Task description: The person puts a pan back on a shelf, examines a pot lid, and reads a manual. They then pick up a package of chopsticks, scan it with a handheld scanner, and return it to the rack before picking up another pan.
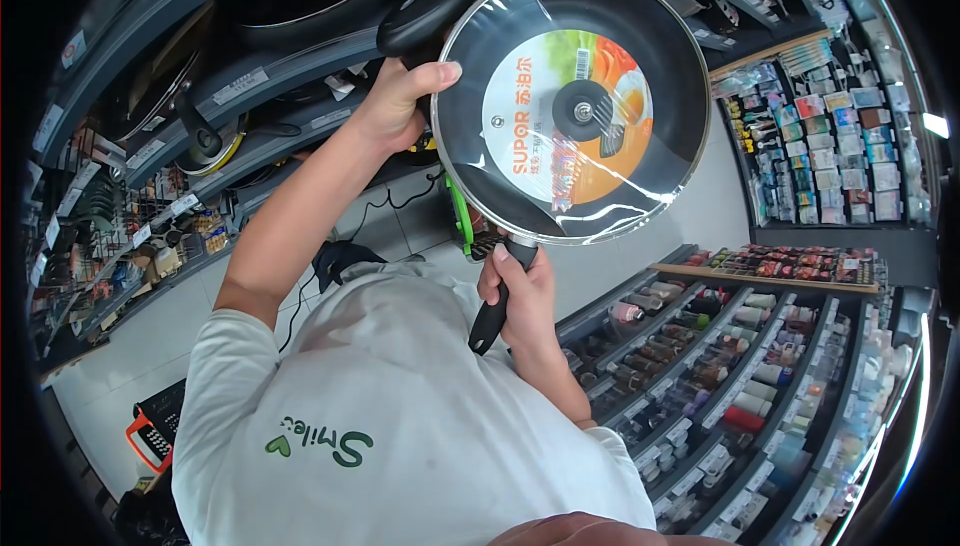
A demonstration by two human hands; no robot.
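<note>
I hold a black frying pan (pixel 640 176) with a glass lid (pixel 572 104) up in front of me, its face turned toward me. A round SUPOR label and clear plastic wrap cover the lid. My right hand (pixel 520 296) is closed around the pan's black handle (pixel 488 326) below the pan. My left hand (pixel 400 96) grips the pan's left rim, thumb on the lid's edge. A green tag (pixel 462 221) sticks out behind the lower left rim. My white shirt (pixel 400 426) fills the bottom of the view.
Dark shelves with more pans (pixel 200 136) curve across the upper left. A black handle (pixel 420 16) juts out just above my left hand. Shelves of bottles (pixel 720 366) stand at the lower right, hanging packets (pixel 830 156) at the upper right. An orange-edged grater (pixel 150 436) sits low at the left.
</note>
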